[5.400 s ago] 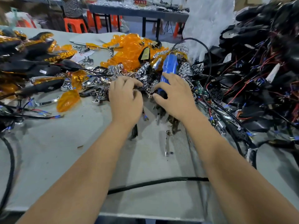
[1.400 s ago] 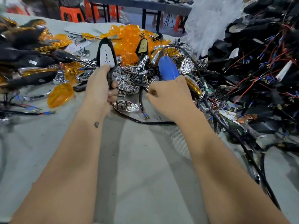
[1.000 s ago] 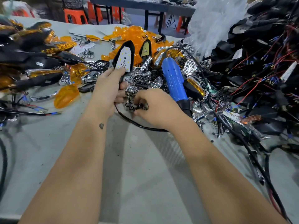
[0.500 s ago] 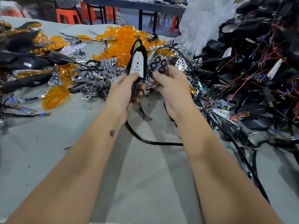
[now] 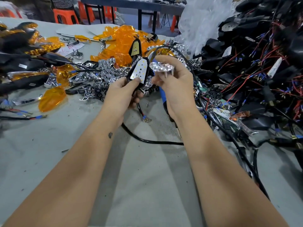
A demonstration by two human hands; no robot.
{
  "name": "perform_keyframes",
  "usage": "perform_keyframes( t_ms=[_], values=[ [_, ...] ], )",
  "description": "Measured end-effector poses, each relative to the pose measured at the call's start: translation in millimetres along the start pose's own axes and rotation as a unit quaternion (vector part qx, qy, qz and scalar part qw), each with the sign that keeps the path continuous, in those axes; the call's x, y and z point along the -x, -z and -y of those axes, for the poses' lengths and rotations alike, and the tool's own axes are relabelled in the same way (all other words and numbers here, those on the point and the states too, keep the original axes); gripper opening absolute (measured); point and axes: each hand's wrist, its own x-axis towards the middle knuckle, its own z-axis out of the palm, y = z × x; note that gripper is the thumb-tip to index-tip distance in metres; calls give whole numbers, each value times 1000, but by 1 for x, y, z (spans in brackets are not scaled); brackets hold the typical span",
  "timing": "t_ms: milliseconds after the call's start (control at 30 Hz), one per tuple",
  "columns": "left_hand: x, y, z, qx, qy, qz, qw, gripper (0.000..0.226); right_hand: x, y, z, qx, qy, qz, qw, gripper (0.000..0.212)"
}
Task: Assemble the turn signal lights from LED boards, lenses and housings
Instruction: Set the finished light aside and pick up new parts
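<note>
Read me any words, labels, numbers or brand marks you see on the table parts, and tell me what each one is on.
None can be read.
Paper slip near the amber lenses: red handwriting, too blurred.
Small white sticker on a black housing at left: too small.
White LED board in the left hand: tiny dark marks, unreadable.

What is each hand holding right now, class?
Left hand: closed, gripping the black housing with LED board.
Right hand: closed, fingers pinching the chrome reflector piece.
</note>
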Motion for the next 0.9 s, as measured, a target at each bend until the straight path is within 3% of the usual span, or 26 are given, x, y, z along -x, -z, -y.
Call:
perform_keyframes(
  t_ms=[67,167,267,433,600,767,900],
  values=[
    [-1,1,0,1,7,0,1000,12,0,5,2,-46,-14,-10,999,51],
    [-2,2,0,-28,7,-4,1000,15,-2,11,6,-90,-32,-25,995,59],
    [-1,3,0,-58,-4,17,998,17,-3,7,4,-63,-21,-43,997,53],
    [4,3,-5,-58,-26,65,996,16,-3,3,-3,83,12,-56,995,45],
    [8,3,-10,-67,-52,78,993,14,-5,5,-6,119,27,-49,991,19],
    [10,3,-12,-58,-69,76,993,15,-6,7,0,97,-12,-12,995,5],
    [10,3,-13,-54,-84,71,992,19,-7,10,1,151,-18,46,987,38]
  ],
)
